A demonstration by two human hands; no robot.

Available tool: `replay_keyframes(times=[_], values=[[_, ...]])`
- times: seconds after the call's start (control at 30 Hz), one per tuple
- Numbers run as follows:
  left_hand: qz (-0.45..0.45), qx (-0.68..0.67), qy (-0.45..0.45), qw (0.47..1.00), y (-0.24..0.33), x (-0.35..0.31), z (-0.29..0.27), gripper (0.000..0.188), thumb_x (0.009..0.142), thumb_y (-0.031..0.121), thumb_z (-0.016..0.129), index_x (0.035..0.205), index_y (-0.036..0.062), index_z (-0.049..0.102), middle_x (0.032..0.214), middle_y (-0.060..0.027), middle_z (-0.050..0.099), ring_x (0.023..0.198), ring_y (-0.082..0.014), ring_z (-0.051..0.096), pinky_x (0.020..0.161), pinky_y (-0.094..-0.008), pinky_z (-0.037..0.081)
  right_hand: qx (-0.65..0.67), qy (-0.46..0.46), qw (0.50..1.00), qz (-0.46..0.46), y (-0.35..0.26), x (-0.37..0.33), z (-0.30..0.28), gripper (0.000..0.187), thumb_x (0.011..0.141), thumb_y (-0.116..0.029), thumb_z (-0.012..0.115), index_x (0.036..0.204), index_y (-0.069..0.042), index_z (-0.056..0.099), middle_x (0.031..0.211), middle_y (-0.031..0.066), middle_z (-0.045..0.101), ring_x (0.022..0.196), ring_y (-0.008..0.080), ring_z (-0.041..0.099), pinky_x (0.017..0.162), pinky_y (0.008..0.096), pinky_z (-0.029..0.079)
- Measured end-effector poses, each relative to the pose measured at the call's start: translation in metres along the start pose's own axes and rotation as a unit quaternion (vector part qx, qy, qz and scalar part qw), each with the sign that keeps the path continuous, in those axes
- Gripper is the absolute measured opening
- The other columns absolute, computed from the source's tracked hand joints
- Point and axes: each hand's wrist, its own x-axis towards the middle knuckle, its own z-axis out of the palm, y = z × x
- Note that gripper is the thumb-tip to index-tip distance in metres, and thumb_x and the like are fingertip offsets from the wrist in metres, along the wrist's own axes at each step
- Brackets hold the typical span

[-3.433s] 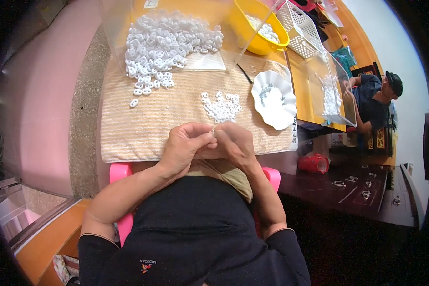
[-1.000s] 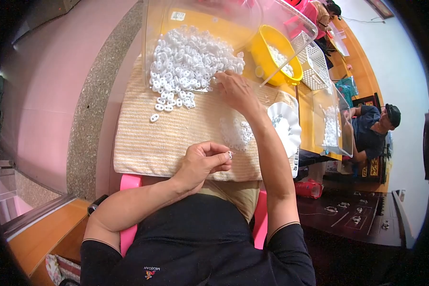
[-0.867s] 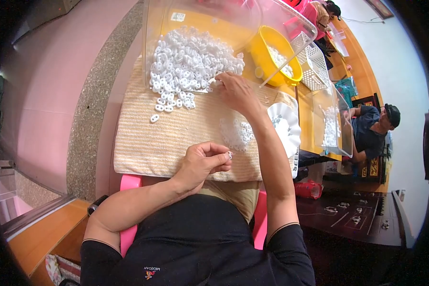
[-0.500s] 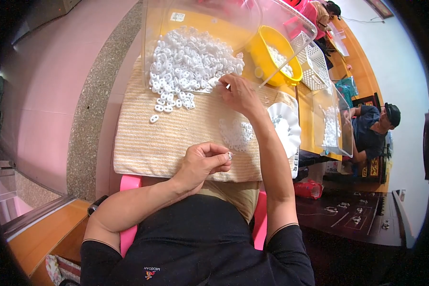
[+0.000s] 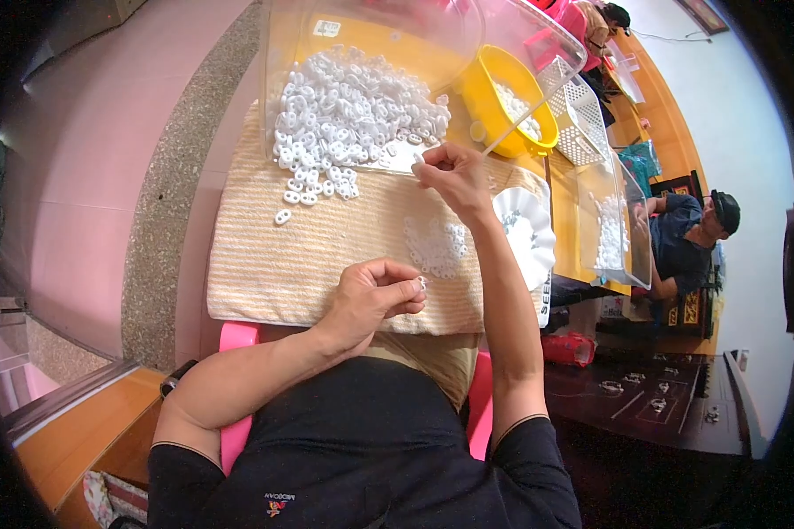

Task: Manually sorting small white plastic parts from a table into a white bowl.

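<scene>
A heap of small white oval plastic pieces with two holes (image 5: 353, 101) spills from a clear bin onto the striped towel (image 5: 282, 273). At the towel's near side my left hand (image 5: 375, 295) is closed in a pinch on a small white plastic piece (image 5: 422, 284), partly hidden by the fingertips. My right hand (image 5: 459, 181) is by the heap's right edge, thumb and forefinger pinched on another small white piece (image 5: 418, 159). Between the hands, a patch of thin white pieces (image 5: 437, 249) lies on the towel.
The clear bin (image 5: 282, 35) stands beyond the towel. To the right are a white scalloped dish (image 5: 543, 231), a yellow basin (image 5: 485, 79) with white pieces, a white perforated basket (image 5: 578, 123) and another clear bin (image 5: 640, 251). A co-worker (image 5: 684, 234) sits at the far right.
My right hand has drawn back a little from the heap, to the right and nearer, with a white piece at its fingertips. My left hand stays almost in place.
</scene>
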Motion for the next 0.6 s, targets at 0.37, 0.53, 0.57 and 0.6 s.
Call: replay_keyframes(times=[0.37,0.53,0.57,0.6], values=[[0.005,0.000,0.012,1.000,0.004,0.002,0.001,0.011,0.087,0.002,0.064,0.097,-0.0009,0.061,0.087,-0.0084,0.066,0.078,-0.0137,0.065,0.073,-0.0274,0.057,0.168,0.041,0.984,0.052,-0.021,-0.072,-0.009,0.015,0.080,-0.008,0.072,0.084,0.004,0.063,0.072,0.0046,0.063,0.063,0.0108,0.062,0.059,0.0222,0.051],[0.009,0.008,0.009,1.000,0.003,0.002,0.002,0.011,0.087,0.002,0.064,0.097,-0.0007,0.061,0.087,-0.0080,0.066,0.078,-0.0135,0.065,0.073,-0.0269,0.057,0.050,0.043,0.997,0.037,-0.013,-0.080,-0.017,0.017,0.083,-0.012,0.070,0.086,0.003,0.064,0.071,0.0040,0.063,0.064,0.0097,0.061,0.056,0.0239,0.050],[0.009,0.010,0.007,1.000,0.003,0.002,0.002,0.011,0.087,0.002,0.064,0.097,-0.0007,0.061,0.087,-0.0080,0.066,0.078,-0.0135,0.065,0.073,-0.0269,0.057,-0.039,0.056,0.998,0.009,-0.012,-0.079,-0.017,0.017,0.083,-0.013,0.069,0.087,0.002,0.064,0.071,0.0063,0.064,0.063,0.0129,0.062,0.056,0.0269,0.050],[0.008,0.009,0.009,1.000,0.002,0.001,0.002,0.011,0.087,0.002,0.064,0.097,-0.0006,0.061,0.087,-0.0080,0.066,0.078,-0.0136,0.065,0.073,-0.0268,0.057,-0.127,0.068,0.989,-0.020,-0.011,-0.078,-0.017,0.017,0.082,-0.015,0.069,0.087,0.002,0.065,0.070,0.0085,0.065,0.062,0.0161,0.063,0.057,0.0298,0.050]])
